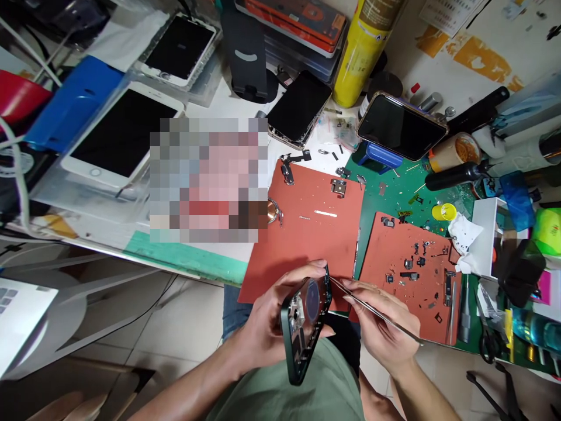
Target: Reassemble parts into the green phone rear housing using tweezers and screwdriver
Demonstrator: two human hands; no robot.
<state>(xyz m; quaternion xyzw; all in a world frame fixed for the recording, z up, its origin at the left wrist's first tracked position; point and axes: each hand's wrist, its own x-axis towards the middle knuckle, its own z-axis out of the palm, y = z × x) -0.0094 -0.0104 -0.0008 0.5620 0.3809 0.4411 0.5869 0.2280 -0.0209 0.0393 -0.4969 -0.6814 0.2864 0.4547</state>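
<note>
Holding round-cornered phone frame [305, 328], slender metal tweezers [388, 320]

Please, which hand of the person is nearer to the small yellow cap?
Right. The right hand, holding tweezers, is below and left of the yellow cap in the picture; the left hand, holding the phone frame, is farther left.

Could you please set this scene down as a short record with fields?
Left hand: the left hand holds an opened phone housing, tilted, its inside showing
Right hand: the right hand holds tweezers, tips close to the housing's edge; contact unclear
Mats: a larger reddish mat; a smaller reddish mat to its right, bearing small parts
Left side: a white-framed device, screen up
Far side: a yellow can; a dark-screened phone above a blue object
</note>
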